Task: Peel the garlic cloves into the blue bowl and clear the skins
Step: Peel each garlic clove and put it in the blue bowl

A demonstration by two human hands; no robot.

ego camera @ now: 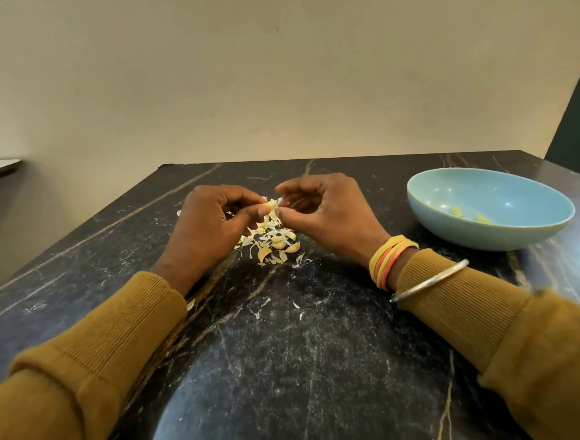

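At mid-frame, the left hand [210,222] is pinching a garlic clove [269,205] while the right hand [322,210] fingers are picking its skin. A few peeled cloves [457,211] are lying in the blue bowl [488,230] at right; unpeeled cloves and skins [272,238] are waiting on the table [291,357].

Left hand [210,225] and right hand [326,214] hover close together, fingers [300,184] curled.

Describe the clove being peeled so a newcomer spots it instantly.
On the black table, left of the blue bowl, lies a pile of skins. Just above it, the left hand pinches the clove: held in the air, unlike the loose pieces below.
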